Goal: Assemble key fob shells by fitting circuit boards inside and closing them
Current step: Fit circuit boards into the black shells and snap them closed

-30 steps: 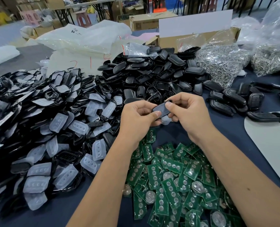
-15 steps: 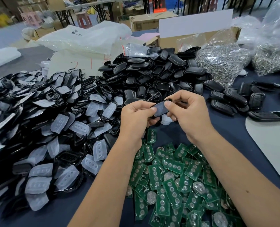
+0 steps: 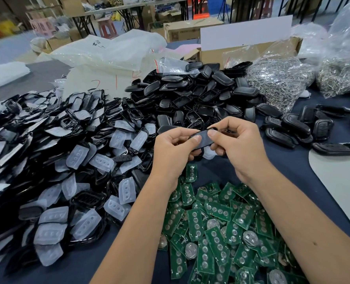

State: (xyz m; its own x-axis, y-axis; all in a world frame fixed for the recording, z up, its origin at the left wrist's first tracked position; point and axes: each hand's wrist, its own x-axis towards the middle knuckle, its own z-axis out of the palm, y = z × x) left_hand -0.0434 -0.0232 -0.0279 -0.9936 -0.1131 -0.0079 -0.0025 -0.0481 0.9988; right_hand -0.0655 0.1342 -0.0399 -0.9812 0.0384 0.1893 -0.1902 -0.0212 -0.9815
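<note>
Misalignment threatens: your left hand (image 3: 173, 149) and right hand (image 3: 234, 144) pinch the key fob shell (image 3: 203, 138); uneven thumb pressure leaves one edge unlatched.

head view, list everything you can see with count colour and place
key fob shell: one, black, pinched between both hands
circuit boards: many, green, near pile
shell frames with clear pads: many, black, left pile
shell halves: many, black, far centre pile
closed fobs: several, black, right
metal rings in bags: many, silver, far right
cardboard box: one, brown, far
table: one, dark blue
left hand, right hand: gripping the shell
</note>
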